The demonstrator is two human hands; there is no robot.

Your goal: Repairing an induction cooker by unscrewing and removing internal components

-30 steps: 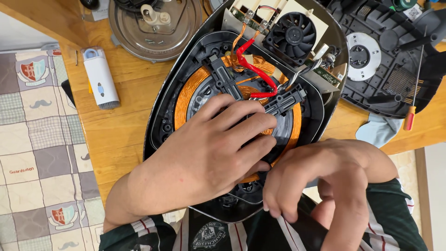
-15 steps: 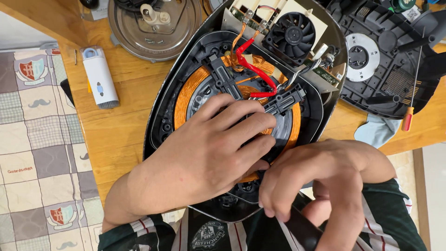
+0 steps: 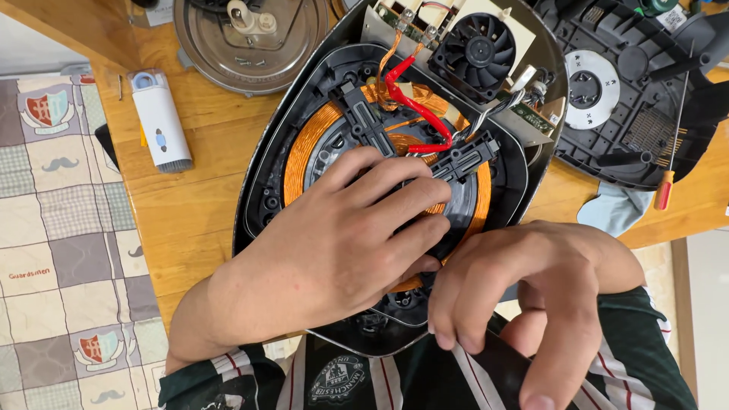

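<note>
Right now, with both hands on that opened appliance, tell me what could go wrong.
1. The left hand presses flat on the orange coil; its thin windings could get bent or scraped.
2. Its fingertips sit close to the red wires, which a slip might tug loose.
3. The right hand grips the housing's near edge, which overhangs the table; it could tip.

My left hand (image 3: pixel 342 243) covers the lower half of the copper coil (image 3: pixel 311 140), so I cannot see that part. My right hand (image 3: pixel 524 288) hides the housing's near rim (image 3: pixel 254 205). The metal lid (image 3: pixel 250 45), fan board (image 3: pixel 478 49) and black base plate (image 3: pixel 645 114) run off the top edge (screws there too small to tell).
</note>
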